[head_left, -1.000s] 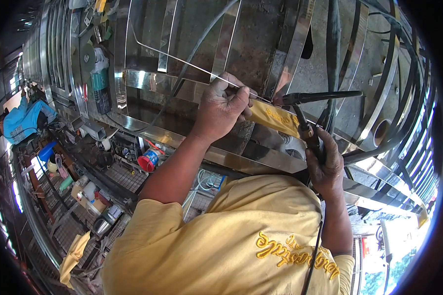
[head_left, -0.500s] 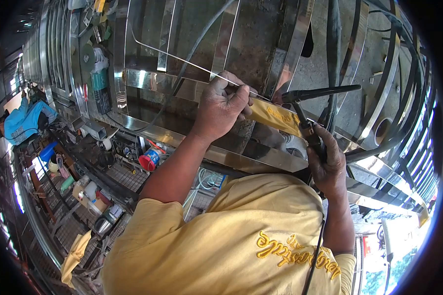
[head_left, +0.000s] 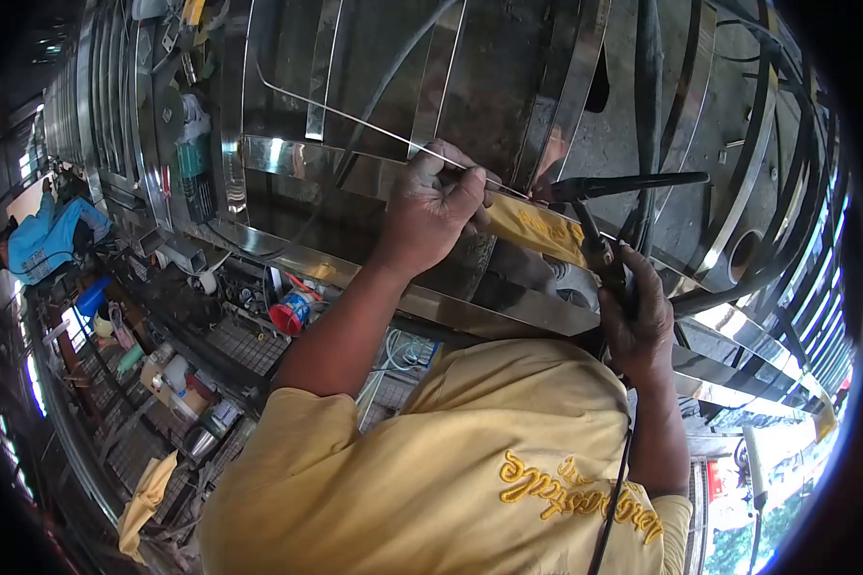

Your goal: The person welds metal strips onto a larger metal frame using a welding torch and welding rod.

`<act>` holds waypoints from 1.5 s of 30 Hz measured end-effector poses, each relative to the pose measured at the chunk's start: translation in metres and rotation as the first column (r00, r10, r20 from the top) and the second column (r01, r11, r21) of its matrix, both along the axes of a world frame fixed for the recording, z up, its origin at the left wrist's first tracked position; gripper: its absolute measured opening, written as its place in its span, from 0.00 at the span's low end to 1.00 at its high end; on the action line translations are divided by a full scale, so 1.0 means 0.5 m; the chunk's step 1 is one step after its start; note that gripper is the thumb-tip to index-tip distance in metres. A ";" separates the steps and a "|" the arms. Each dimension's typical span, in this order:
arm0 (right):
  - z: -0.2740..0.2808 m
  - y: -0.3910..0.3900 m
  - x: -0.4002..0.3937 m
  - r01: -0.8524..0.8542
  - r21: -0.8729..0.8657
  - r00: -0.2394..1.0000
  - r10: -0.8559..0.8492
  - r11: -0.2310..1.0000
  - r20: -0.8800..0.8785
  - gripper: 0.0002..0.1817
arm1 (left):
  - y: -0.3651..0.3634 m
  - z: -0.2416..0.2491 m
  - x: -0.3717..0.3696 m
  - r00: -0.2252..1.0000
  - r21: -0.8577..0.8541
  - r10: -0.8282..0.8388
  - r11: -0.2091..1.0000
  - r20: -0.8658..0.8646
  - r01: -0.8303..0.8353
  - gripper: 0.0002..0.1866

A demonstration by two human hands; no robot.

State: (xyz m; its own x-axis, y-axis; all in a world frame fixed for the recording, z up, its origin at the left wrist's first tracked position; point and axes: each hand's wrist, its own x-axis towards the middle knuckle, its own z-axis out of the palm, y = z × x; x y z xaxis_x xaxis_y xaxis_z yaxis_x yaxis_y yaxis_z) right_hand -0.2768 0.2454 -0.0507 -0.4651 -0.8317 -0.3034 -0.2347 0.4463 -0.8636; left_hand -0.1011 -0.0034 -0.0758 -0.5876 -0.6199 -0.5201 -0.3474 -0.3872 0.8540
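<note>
A long thin filler rod (head_left: 340,113) with a bent far end is pinched between the thumb and fingers of my left hand (head_left: 436,196). Its near end runs right, toward the head of a black TIG welding torch (head_left: 599,235). My right hand (head_left: 640,311) is wrapped round the torch handle, with the torch's long back cap (head_left: 642,181) pointing right. Both hands are over a polished steel tube (head_left: 527,299), part of a frame of crossing bars. The torch tip and the rod's end sit close to the metal; whether they touch is hidden.
Black cables (head_left: 649,115) hang over the frame on the right. A teal angle grinder (head_left: 194,168) lies at the left among the bars. Beyond are a red bucket (head_left: 288,314), a crowded lower rack, and a person in a blue shirt (head_left: 43,240), bending.
The torch head and back cap have shifted very slightly right. My left hand keeps its grip on the rod in nearly the same place. The view is a little darker.
</note>
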 end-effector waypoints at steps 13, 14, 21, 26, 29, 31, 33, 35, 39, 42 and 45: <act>-0.005 -0.016 0.001 -0.007 -0.101 0.999 0.011 0.995 0.047 0.29 | 0.005 -0.035 0.024 0.989 0.054 0.090 0.995 -0.114 -0.084 0.04; 0.004 -0.012 -0.006 -0.047 -0.029 0.998 0.047 0.998 0.029 0.28 | 0.009 -0.031 0.024 0.984 0.090 0.123 0.990 -0.126 -0.112 0.04; -0.003 0.001 -0.002 0.002 0.021 0.999 -0.003 1.000 0.051 0.31 | -0.001 -0.004 0.004 1.000 0.056 0.019 0.998 0.012 -0.020 0.07; -0.003 -0.001 -0.003 -0.021 -0.003 1.000 0.021 1.000 -0.011 0.30 | 0.002 0.001 -0.002 1.000 0.011 0.015 1.000 0.003 -0.015 0.08; -0.003 -0.004 -0.004 -0.038 -0.009 0.999 0.037 0.999 -0.012 0.29 | 0.002 0.001 -0.002 1.000 0.003 0.020 1.000 0.000 -0.020 0.08; -0.003 -0.006 -0.006 -0.034 -0.023 0.999 0.034 0.999 0.009 0.29 | 0.003 0.003 -0.003 1.000 0.007 0.022 1.000 0.005 -0.022 0.08; -0.002 -0.008 -0.006 -0.022 -0.036 0.999 0.024 0.999 0.043 0.29 | 0.002 0.008 -0.005 1.000 0.017 0.024 1.000 0.015 -0.024 0.08; 0.006 -0.013 -0.010 -0.042 -0.013 0.997 0.042 0.999 0.057 0.29 | 0.000 0.010 -0.003 0.999 0.028 0.011 1.000 0.046 -0.012 0.07; -0.012 -0.007 -0.006 -0.026 -0.079 0.996 0.033 0.997 0.083 0.30 | 0.005 -0.007 0.004 1.000 -0.030 0.017 0.999 -0.019 -0.018 0.07; -0.004 -0.001 -0.008 -0.032 -0.023 0.999 0.033 0.999 0.036 0.31 | 0.001 0.008 -0.004 0.999 -0.006 -0.028 1.000 0.039 0.029 0.07; -0.006 -0.002 -0.005 -0.004 -0.035 1.000 0.004 0.999 -0.006 0.31 | 0.007 -0.004 -0.001 0.999 0.048 0.023 0.999 0.023 -0.024 0.07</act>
State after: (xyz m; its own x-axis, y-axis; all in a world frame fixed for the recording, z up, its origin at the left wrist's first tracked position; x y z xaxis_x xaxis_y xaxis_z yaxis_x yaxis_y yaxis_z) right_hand -0.2794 0.2442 -0.0535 -0.4636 -0.8436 -0.2710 -0.2414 0.4146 -0.8774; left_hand -0.1014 0.0001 -0.0776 -0.5609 -0.6069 -0.5630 -0.3568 -0.4365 0.8260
